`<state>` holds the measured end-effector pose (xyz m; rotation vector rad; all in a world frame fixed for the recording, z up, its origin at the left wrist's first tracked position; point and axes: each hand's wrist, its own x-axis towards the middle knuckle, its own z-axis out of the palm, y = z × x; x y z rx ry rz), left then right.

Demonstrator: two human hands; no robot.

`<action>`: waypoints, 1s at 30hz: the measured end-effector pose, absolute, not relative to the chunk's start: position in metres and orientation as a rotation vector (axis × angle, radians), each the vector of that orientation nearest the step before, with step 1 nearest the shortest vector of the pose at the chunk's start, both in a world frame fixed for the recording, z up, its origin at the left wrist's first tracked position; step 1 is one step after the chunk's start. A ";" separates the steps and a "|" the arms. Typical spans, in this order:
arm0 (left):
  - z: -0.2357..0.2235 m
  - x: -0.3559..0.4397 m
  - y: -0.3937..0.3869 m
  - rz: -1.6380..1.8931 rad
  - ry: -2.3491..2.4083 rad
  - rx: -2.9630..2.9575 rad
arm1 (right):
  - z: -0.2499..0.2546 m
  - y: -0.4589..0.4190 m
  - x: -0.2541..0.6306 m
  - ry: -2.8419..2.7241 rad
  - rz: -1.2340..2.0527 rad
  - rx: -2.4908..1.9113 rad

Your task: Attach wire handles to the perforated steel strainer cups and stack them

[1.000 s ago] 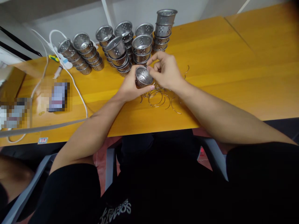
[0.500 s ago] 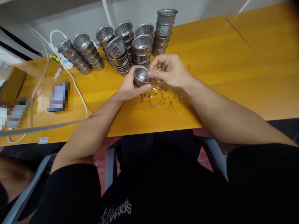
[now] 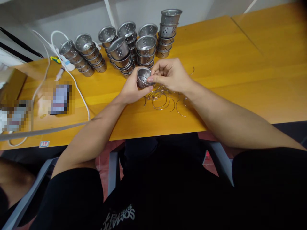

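Observation:
My left hand (image 3: 130, 88) is wrapped round a small perforated metal cup (image 3: 142, 80), its mouth tilted up toward me. The thumb lies along the cup's near side. At the cup's right rim, thumb and fingers of my right hand (image 3: 165, 75) are pinched together. They seem to hold a thin metal wire, mostly hidden by the fingertips and the cup. Below both hands, a loose tangle of curved metal wires (image 3: 160, 100) lies on the table, partly under my right hand.
Stacks of similar perforated cups (image 3: 145, 46) stand behind my hands, with a taller stack (image 3: 168, 32) at their right. Further left are more stacked cups (image 3: 86, 44), a white cable (image 3: 80, 92) and a blurred phone (image 3: 60, 99). The table's (image 3: 240, 73) front edge runs below my forearms.
My right hand has moved slightly left and down, its fingertips now further over the cup's mouth. My left hand and the cup have barely shifted.

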<state>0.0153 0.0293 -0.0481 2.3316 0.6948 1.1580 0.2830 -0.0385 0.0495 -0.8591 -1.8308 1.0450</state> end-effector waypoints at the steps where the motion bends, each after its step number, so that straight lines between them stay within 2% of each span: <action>1: -0.049 0.016 0.030 1.163 0.708 2.331 | 0.049 -0.039 0.283 -1.837 1.028 -0.868; 8: -0.055 0.020 0.034 1.214 0.787 2.301 | 0.057 -0.041 0.294 -1.885 0.809 -0.952; 12: -0.061 0.018 0.039 1.276 0.750 2.300 | 0.053 -0.036 0.300 -1.975 0.702 -0.852; 21: -0.065 0.020 0.040 1.247 0.603 2.307 | 0.023 -0.017 0.300 -2.150 0.634 -0.621; 30: -0.056 0.027 0.028 1.189 0.745 2.212 | 0.040 -0.028 0.303 -2.048 0.643 -0.640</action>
